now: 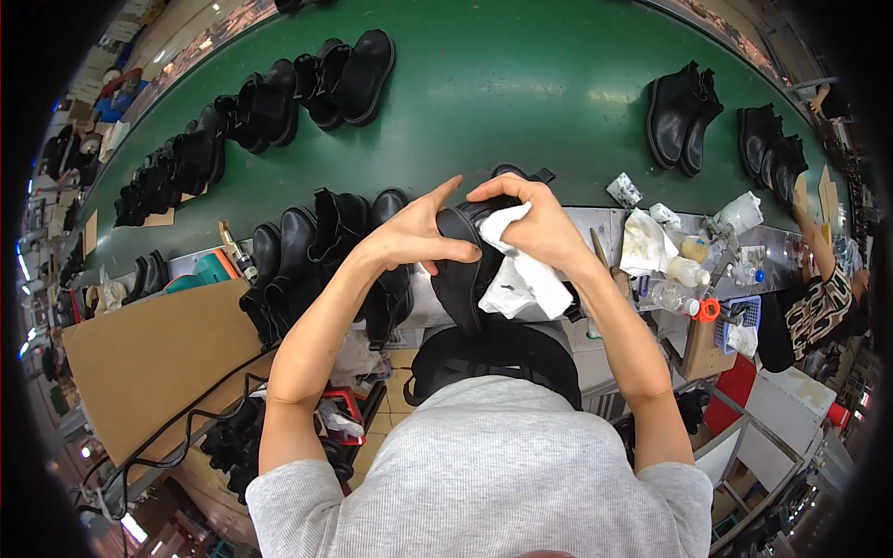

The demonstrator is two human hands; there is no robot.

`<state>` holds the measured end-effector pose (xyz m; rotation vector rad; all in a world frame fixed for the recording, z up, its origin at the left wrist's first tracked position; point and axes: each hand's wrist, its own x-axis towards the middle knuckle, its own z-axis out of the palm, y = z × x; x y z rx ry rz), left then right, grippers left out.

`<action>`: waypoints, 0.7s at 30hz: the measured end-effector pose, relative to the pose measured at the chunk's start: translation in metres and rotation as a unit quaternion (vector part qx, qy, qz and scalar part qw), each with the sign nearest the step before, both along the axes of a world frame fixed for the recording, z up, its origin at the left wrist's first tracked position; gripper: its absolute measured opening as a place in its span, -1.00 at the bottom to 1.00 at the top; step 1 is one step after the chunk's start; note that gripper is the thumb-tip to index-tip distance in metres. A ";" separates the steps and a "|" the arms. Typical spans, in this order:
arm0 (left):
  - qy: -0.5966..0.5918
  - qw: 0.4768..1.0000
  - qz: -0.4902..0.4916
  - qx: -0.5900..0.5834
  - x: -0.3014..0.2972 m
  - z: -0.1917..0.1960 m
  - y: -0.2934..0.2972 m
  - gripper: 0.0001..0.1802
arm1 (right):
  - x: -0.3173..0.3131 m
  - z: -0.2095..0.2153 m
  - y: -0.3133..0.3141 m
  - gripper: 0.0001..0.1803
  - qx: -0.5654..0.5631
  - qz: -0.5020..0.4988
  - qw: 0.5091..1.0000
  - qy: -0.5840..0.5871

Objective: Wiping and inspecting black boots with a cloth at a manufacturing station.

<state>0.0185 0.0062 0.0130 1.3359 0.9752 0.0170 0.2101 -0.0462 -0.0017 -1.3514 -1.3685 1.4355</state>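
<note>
A black ankle boot [462, 279] is held up in front of me over the metal bench edge. My left hand [409, 234] grips its upper from the left, thumb and fingers wrapped around the collar. My right hand [535, 223] presses a crumpled white cloth [521, 274] against the boot's top and right side. The cloth hangs down past my right wrist. The boot's sole end is hidden behind my hands.
Black boots [321, 251] stand in a row to my left, more pairs [684, 116] ride the green conveyor belt [502, 84]. Bottles [684, 272], rags and a blue basket [739, 321] crowd the right. A cardboard sheet [153, 358] lies left. Another person's arm [819, 251] is far right.
</note>
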 end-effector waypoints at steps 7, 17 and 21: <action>0.009 1.000 0.000 -0.006 -0.002 0.001 0.001 0.30 | -0.002 0.006 0.004 -0.67 -0.049 -0.006 0.999 -0.005; 0.007 1.000 -0.001 0.010 -0.003 0.000 0.001 0.30 | -0.006 0.005 0.000 -0.65 -0.085 -0.023 0.996 0.004; 0.008 1.000 -0.005 0.012 -0.001 0.003 -0.002 0.30 | -0.004 0.006 0.001 -0.65 -0.084 -0.025 0.995 0.054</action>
